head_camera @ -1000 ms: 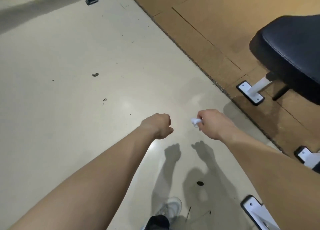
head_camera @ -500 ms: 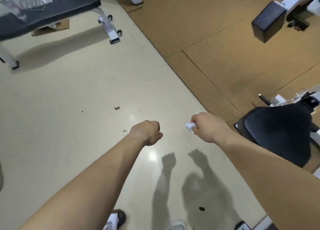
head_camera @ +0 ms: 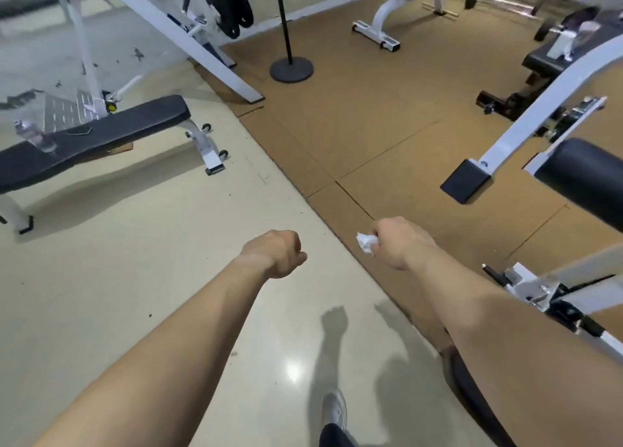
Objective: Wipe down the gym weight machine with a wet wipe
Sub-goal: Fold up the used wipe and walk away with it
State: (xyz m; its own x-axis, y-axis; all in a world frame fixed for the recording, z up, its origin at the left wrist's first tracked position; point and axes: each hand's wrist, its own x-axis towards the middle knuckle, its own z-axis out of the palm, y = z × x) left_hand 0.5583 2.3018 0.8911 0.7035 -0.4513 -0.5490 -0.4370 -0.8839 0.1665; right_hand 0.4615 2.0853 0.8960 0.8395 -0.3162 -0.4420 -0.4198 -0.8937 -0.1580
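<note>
White crumpled wet wipe (head_camera: 366, 242) sits in the right hand (head_camera: 396, 244). The fingers are curled tight round it, w/ only a small wad poking out on the thumb side. The hand is held out in mid-air over the seam where the brown mat (head_camera: 387, 126) meets the cream floor (head_camera: 135, 261), touching nothing else. Left hand (head_camera: 274, 252) is level w/ it, a bit apart to the left, over the cream floor. Its fingers are curled into a loose fist, thumb tucked at front, holding nothing.

Weight machine (head_camera: 539, 109) stands to the right on the mat: white angled arm, black block (head_camera: 467, 180) at its low end, black roll pad (head_camera: 586, 180) just beside. Wipe is well apart from it, no contact. More white frame & chrome bits show under the right forearm.

Far left: black flat bench (head_camera: 101, 136) on white legs w/ a clear bottle (head_camera: 35, 138) lying on it. Black pole stand (head_camera: 291, 70) is further back on the mat. One grey shoe (head_camera: 334, 409) is at the bottom edge
</note>
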